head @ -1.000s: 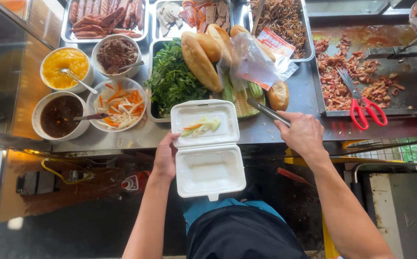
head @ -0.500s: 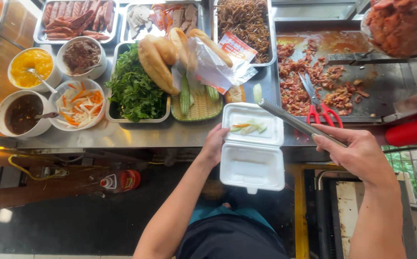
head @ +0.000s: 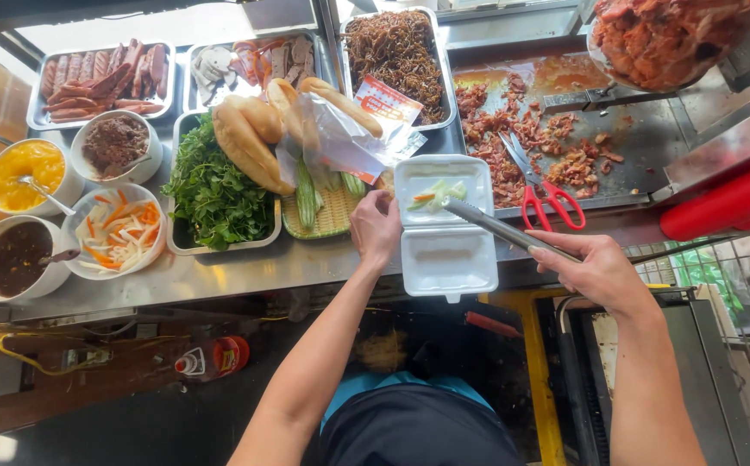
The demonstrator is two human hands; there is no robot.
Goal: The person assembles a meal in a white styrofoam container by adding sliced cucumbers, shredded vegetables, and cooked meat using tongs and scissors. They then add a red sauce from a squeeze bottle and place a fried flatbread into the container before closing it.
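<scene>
An open white foam box (head: 445,257) lies at the steel counter's front edge, with cucumber and carrot strips in its far half. My left hand (head: 375,226) grips the box's left side. My right hand (head: 595,269) holds metal tongs (head: 500,229) whose tips reach over the vegetables in the box. Red-handled scissors (head: 546,192) lie on the griddle (head: 651,138) among chopped grilled meat, just beyond the box.
Left of the box are a basket of cucumber (head: 323,207), baguettes (head: 245,142), a tray of green herbs (head: 215,194), bowls of pickled carrot (head: 116,231), dark sauce (head: 12,257), yellow sauce (head: 28,166) and minced meat (head: 116,142). Trays of sausages (head: 99,78) and shredded meat (head: 396,56) sit behind.
The view has shifted right and the box has moved right along the counter toward the griddle. The tongs have come over the box's far half.
</scene>
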